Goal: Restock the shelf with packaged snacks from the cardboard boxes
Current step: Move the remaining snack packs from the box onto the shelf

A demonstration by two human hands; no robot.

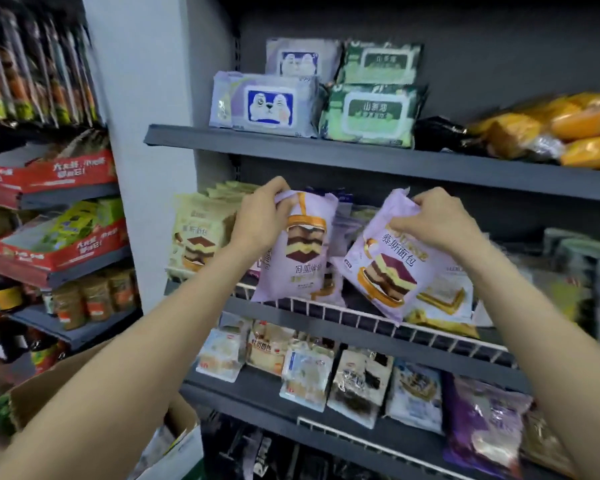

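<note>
Each of my hands holds a purple packet of layered cake bread at the middle shelf (378, 315), just above its white wire front rail. My left hand (262, 211) grips the top of the left purple packet (298, 251), which stands nearly upright. The right purple packet (390, 258) tilts to the right, and my right hand (433, 220) pinches its top edge. Cream-coloured packets of the same bread (196, 233) stand in a row at the shelf's left end. An open cardboard box (174, 441) sits low at the left, below my left forearm.
The upper shelf (326, 152) carries purple and green wet-wipe packs (371, 114) and yellow bags at the right. Assorted bread packets (305, 375) fill the lower shelf. A neighbouring rack at the left holds red display cartons (49, 178) and jars. More packets lie at the middle shelf's right.
</note>
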